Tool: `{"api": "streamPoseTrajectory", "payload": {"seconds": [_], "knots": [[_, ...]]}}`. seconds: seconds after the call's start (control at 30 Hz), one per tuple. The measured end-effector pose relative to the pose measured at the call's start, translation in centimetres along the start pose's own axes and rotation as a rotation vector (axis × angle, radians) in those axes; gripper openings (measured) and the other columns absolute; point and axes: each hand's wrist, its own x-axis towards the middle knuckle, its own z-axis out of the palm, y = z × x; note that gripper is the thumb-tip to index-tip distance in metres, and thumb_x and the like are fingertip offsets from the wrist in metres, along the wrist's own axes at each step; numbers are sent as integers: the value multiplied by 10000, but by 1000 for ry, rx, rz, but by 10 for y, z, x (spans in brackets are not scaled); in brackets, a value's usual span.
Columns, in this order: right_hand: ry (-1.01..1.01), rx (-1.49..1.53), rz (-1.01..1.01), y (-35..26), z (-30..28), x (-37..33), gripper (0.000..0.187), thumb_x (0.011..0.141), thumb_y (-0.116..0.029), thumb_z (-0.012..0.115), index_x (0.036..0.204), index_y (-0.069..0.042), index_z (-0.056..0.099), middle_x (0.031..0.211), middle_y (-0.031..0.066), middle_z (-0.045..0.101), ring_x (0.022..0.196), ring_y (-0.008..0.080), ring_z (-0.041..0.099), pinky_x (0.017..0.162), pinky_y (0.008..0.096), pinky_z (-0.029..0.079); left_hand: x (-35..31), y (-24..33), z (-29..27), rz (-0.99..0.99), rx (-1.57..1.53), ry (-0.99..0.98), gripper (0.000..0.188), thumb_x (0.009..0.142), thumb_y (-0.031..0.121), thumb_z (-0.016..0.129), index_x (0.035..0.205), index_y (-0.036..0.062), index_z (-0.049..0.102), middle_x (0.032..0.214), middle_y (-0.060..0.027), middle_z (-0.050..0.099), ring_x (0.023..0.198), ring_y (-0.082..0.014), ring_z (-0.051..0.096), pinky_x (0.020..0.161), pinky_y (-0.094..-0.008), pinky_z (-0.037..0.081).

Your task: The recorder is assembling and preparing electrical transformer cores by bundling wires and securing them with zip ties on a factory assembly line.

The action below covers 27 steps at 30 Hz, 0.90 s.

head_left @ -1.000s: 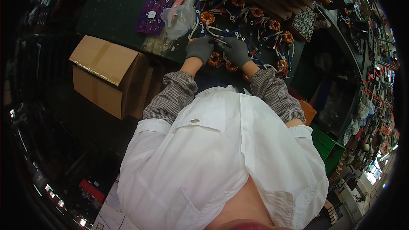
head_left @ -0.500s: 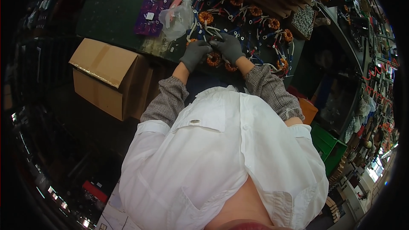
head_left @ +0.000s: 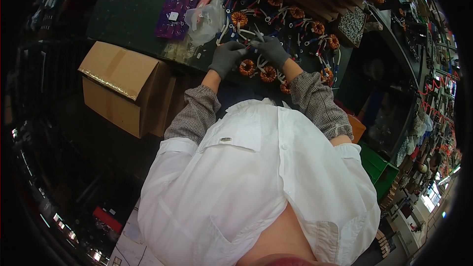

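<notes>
apparently i'm working among coils (head_left: pixel 268 72) near the counter's (head_left: pixel 133 24) front edge; left hand (head_left: pixel 227 59) and right hand (head_left: pixel 271 51) curled, whether fingers pinch i can't tell; next seemingly needs steadiness.

Brn cardbd box (head_left: pixel 118 88) on L, grn crate (head_left: pixel 377 168) on R.

Both hands (head_left: pixel 227 59) are rocking dark grey gloves (head_left: pixel 272 51), the sleeves (head_left: pixel 193 112) are showing tiny dark-and-light checks, shirt (head_left: pixel 226 177)'s looking plain white, coils (head_left: pixel 239 18) are popping orange, boards (head_left: pixel 171 18) are showing purple, desk (head_left: pixel 130 15)'s reading dark green.
</notes>
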Motion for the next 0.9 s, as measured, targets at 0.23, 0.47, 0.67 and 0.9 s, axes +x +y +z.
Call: {"api": "streamPoseTrajectory", "payload": {"seconds": [0.23,0.47,0.67,0.9], "knots": [[10,34,99,-6,-3,3,270,842,-252,661,999,-33,672,839,58,630,712,148,559,645,292,446,13,-6,-1,-48,-3,31,196,761,121,674,904,-12,656,702,-85,636,511,-139,579,413,-256,426],[-42,18,-45,2,2,4,268,807,-239,701,973,-29,677,830,52,640,727,136,566,660,292,448,19,-11,3,26,247,122,256,725,219,695,907,41,674,738,-102,668,644,-196,648,603,-325,504],[58,26,-67,-2,6,1,213,785,-178,710,939,-34,685,854,54,660,746,131,579,690,302,462,14,-12,16,301,711,219,411,781,295,642,1144,112,584,969,-145,666,904,-293,644,761,-388,498],[116,355,-5,-23,17,-22,254,787,-168,713,960,8,654,816,59,637,688,135,575,612,265,452,26,-1,27,73,984,192,496,790,338,629,1230,139,517,999,-106,665,920,-299,636,788,-406,488]]}}
